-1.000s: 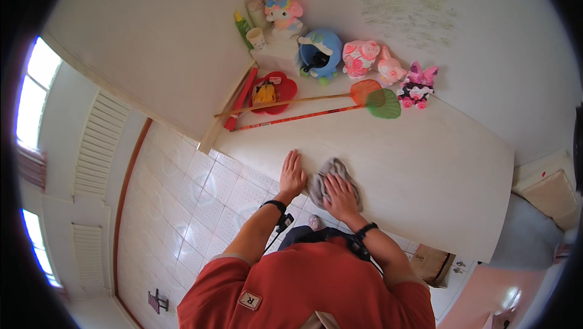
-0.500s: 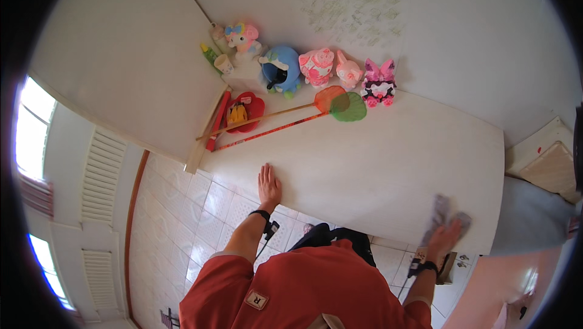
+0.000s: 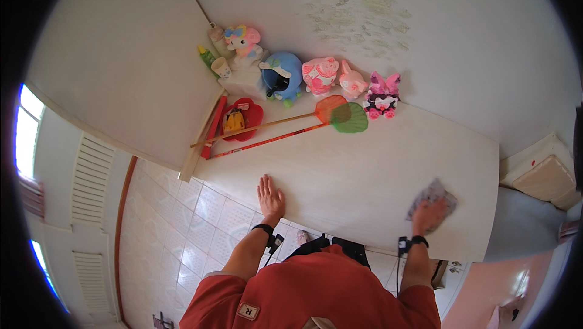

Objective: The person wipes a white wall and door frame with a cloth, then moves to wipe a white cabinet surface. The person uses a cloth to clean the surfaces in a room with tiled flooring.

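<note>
My left hand [image 3: 270, 198] lies flat near the front edge of a pale tabletop [image 3: 340, 177], fingers stretched out and nothing under them but the surface. Toward the right end, my right hand [image 3: 430, 215] presses a crumpled grey cloth [image 3: 438, 193] against the top, holding it beneath the palm. The cloth spreads out past my fingers, and part of it is hidden by the hand. Each wrist wears a black band with a small device.
Along the wall stand a blue round figure [image 3: 282, 74], several pink toy figures [image 3: 320, 75] and a paper cup [image 3: 221, 68]. Two fly swatters [image 3: 349, 118] lie beside a red dish [image 3: 252, 113]. A panel [image 3: 133, 68] closes the left side; a padded board [image 3: 546, 177] leans at the right.
My right hand has slid the cloth leftward and slightly away from the front edge. The left hand stays flat on the tabletop, while the whole view has shifted a little.
</note>
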A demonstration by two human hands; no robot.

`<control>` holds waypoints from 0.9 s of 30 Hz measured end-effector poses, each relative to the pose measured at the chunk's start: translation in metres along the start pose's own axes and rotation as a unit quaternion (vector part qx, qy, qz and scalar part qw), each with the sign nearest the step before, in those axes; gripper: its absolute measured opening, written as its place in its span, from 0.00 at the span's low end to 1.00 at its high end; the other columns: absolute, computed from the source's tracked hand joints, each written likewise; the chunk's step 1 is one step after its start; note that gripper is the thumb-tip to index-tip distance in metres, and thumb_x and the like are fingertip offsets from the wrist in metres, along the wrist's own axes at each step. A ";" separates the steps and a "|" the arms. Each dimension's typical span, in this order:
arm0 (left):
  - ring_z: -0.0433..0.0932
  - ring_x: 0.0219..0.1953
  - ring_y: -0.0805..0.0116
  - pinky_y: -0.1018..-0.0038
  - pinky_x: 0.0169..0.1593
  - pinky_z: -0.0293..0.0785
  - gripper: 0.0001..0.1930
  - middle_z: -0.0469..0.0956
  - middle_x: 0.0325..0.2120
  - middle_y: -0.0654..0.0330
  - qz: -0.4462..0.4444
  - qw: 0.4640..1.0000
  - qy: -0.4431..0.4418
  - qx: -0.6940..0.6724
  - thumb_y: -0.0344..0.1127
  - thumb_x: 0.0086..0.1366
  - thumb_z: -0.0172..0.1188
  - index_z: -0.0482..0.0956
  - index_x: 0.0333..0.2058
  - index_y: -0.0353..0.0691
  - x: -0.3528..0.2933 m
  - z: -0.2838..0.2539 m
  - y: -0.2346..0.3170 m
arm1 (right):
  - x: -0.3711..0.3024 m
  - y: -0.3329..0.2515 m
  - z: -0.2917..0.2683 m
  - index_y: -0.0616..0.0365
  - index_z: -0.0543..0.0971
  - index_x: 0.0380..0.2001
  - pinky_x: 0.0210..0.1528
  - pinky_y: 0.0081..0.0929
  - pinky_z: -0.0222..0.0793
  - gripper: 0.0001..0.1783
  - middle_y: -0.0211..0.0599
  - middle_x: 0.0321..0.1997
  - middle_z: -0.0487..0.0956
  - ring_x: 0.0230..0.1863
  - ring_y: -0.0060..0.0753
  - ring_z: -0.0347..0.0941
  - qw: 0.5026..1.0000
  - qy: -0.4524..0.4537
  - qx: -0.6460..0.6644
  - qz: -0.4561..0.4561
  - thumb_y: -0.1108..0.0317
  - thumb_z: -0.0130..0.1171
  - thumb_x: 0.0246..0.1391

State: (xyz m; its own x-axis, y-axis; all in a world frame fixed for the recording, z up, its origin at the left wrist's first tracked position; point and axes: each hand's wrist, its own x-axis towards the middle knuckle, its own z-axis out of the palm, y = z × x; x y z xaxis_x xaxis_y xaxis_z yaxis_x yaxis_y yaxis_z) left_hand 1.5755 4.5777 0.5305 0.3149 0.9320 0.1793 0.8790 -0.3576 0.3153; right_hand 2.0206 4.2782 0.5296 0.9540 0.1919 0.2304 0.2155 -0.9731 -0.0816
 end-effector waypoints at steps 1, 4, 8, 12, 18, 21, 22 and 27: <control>0.46 0.73 0.50 0.54 0.73 0.40 0.33 0.51 0.70 0.49 0.002 1.000 -0.003 -0.006 0.39 0.65 0.47 0.55 0.67 0.35 0.002 0.001 0.003 | -0.004 -0.021 0.018 0.62 0.55 0.70 0.74 0.50 0.40 0.41 0.51 0.74 0.56 0.75 0.50 0.48 0.998 0.023 0.021 -0.050 0.52 0.45 0.57; 0.45 0.73 0.50 0.55 0.74 0.39 0.33 0.50 0.71 0.48 -0.003 1.000 -0.008 -0.016 0.41 0.65 0.48 0.56 0.66 0.33 0.002 0.000 -0.001 | -0.034 -0.135 0.012 0.63 0.58 0.69 0.74 0.53 0.41 0.41 0.53 0.74 0.55 0.75 0.54 0.47 0.984 -0.025 0.079 -0.158 0.52 0.49 0.56; 0.43 0.74 0.50 0.55 0.74 0.37 0.34 0.50 0.71 0.49 -0.002 0.999 -0.022 -0.036 0.42 0.64 0.49 0.55 0.67 0.33 0.004 -0.003 -0.003 | -0.109 -0.275 -0.014 0.60 0.60 0.68 0.73 0.55 0.41 0.42 0.46 0.75 0.55 0.76 0.50 0.46 0.935 -0.082 0.167 -0.302 0.52 0.54 0.52; 0.55 0.69 0.46 0.56 0.71 0.50 0.32 0.58 0.66 0.45 0.043 0.992 -0.008 -0.116 0.38 0.65 0.49 0.56 0.66 0.32 0.009 -0.008 -0.032 | -0.213 -0.370 -0.040 0.57 0.64 0.66 0.71 0.56 0.45 0.39 0.45 0.74 0.57 0.75 0.49 0.49 0.858 -0.114 0.218 -0.452 0.53 0.55 0.51; 0.52 0.69 0.39 0.55 0.71 0.48 0.30 0.54 0.68 0.41 -0.013 0.992 0.058 -0.115 0.39 0.69 0.45 0.56 0.67 0.32 0.006 -0.056 -0.083 | -0.357 -0.406 -0.042 0.54 0.60 0.69 0.73 0.49 0.43 0.36 0.38 0.75 0.55 0.75 0.43 0.47 0.719 -0.136 0.250 -0.634 0.56 0.50 0.59; 0.49 0.71 0.40 0.55 0.72 0.45 0.29 0.53 0.68 0.41 0.029 0.996 -0.001 -0.085 0.41 0.71 0.43 0.58 0.66 0.32 -0.011 -0.053 -0.123 | -0.375 -0.400 -0.053 0.54 0.60 0.69 0.73 0.46 0.43 0.35 0.37 0.74 0.58 0.75 0.41 0.48 0.673 -0.171 0.305 -0.652 0.57 0.49 0.59; 0.46 0.72 0.40 0.55 0.73 0.42 0.29 0.52 0.69 0.41 0.031 0.995 -0.015 -0.090 0.42 0.71 0.41 0.58 0.66 0.31 -0.013 -0.056 -0.120 | -0.371 -0.398 -0.052 0.55 0.61 0.69 0.73 0.46 0.43 0.35 0.37 0.74 0.58 0.75 0.40 0.48 0.669 -0.175 0.299 -0.658 0.57 0.49 0.60; 0.46 0.72 0.40 0.53 0.73 0.41 0.30 0.53 0.68 0.42 0.048 0.995 0.014 -0.080 0.43 0.71 0.41 0.57 0.66 0.31 -0.016 -0.035 -0.085 | -0.340 -0.369 -0.046 0.54 0.61 0.69 0.74 0.45 0.42 0.34 0.37 0.74 0.58 0.76 0.37 0.47 0.659 -0.176 0.326 -0.654 0.57 0.49 0.60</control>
State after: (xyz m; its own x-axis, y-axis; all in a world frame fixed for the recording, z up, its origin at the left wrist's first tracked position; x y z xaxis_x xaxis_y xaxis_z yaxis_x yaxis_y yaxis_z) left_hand 1.4834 4.5907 0.5337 0.3826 0.8918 0.2416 0.7758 -0.4521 0.4402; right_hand 1.6070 4.5660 0.5255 -0.1727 0.9423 0.2869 0.8364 0.2941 -0.4626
